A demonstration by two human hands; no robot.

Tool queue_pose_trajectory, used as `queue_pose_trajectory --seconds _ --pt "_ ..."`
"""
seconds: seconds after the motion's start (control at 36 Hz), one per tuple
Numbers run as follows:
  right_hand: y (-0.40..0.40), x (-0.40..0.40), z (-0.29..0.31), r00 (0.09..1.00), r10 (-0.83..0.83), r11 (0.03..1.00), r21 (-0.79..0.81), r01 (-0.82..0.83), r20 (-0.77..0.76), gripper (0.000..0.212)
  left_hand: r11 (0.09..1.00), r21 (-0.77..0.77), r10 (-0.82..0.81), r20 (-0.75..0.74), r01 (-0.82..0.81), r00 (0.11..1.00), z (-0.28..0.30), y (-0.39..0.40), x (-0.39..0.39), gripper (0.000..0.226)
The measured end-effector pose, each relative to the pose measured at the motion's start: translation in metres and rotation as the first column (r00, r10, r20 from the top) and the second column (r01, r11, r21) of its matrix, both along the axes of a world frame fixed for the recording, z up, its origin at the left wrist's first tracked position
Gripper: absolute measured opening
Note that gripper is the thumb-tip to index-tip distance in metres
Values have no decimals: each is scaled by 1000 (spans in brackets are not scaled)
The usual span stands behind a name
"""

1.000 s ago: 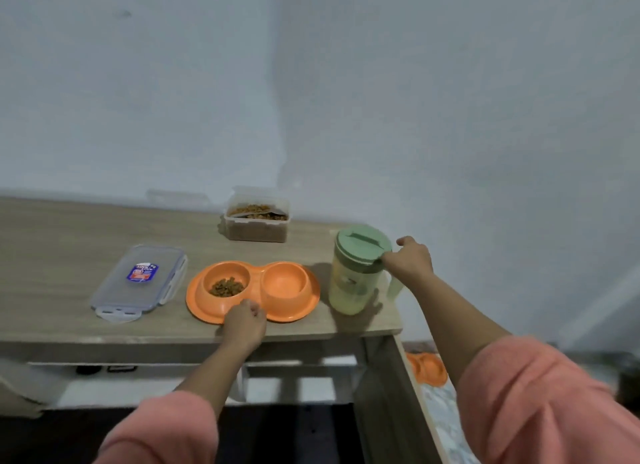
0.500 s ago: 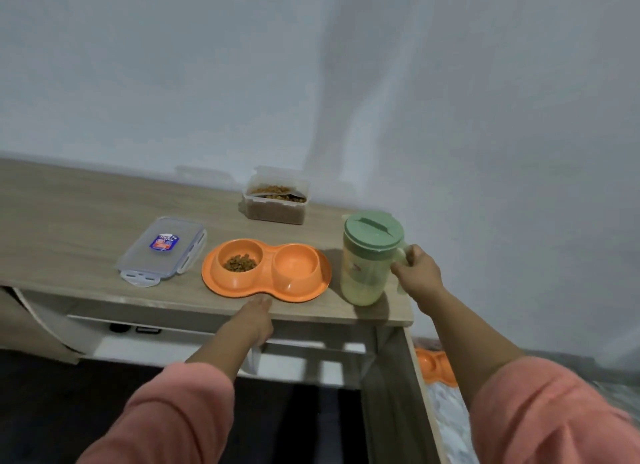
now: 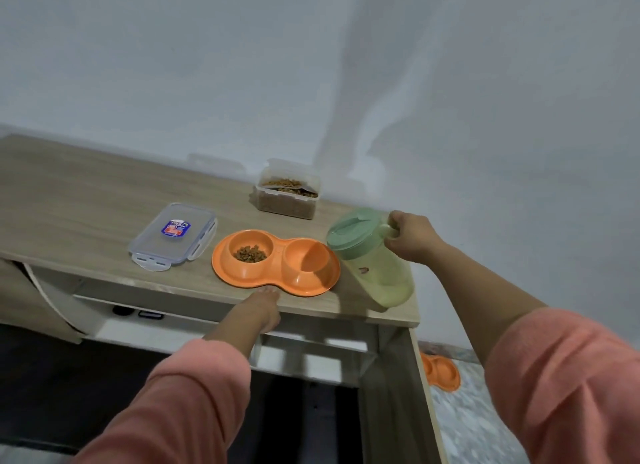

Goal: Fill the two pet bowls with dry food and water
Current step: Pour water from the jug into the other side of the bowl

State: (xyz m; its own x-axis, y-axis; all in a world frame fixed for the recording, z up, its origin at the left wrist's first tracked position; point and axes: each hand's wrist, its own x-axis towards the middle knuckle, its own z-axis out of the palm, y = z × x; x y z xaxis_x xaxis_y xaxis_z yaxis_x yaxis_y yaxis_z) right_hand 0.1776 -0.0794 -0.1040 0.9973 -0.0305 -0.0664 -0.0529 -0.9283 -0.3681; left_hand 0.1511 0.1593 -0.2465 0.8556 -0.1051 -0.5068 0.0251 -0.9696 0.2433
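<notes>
Right hand (image 3: 412, 236) grips handle of green pitcher (image 3: 372, 255), tilted toward empty right well of orange double bowl (image 3: 277, 261) at table (image 3: 86, 200) front edge; left well holds kibble (image 3: 251, 254). Left hand (image 3: 263, 307) rests at table edge just below bowl, finger pose unclear.

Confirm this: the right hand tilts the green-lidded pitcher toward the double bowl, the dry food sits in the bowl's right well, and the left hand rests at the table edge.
One detail is wrong. The head view shows the dry food in the left well of the orange double bowl; the right well, nearest the pitcher, holds none. The rest stands: the right hand tilts the pitcher by its handle, and the left hand rests at the table edge.
</notes>
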Motion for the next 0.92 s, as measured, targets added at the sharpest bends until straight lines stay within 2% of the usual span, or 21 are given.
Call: queue_pose_trajectory --seconds 0.19,0.33,0.5,0.75,0.92 --pt "17 12 2 998 35 994 -106 -39 -44 12 1000 -16 -2 -27 2 1000 2 4 1 66" --pt "23 17 -1 998 29 983 -178 -40 -59 29 1000 -30 0 -35 -2 999 6 5 0 64" --pt "26 20 -2 998 25 974 -225 -39 -63 6 1000 -22 -5 -62 4 998 5 6 2 65" --pt "29 23 2 994 82 931 -351 -100 -67 6 1000 -2 9 -111 -10 994 7 6 3 66" --pt "27 24 1 995 76 933 -346 -94 -65 6 1000 17 -20 -85 21 996 8 4 4 64"
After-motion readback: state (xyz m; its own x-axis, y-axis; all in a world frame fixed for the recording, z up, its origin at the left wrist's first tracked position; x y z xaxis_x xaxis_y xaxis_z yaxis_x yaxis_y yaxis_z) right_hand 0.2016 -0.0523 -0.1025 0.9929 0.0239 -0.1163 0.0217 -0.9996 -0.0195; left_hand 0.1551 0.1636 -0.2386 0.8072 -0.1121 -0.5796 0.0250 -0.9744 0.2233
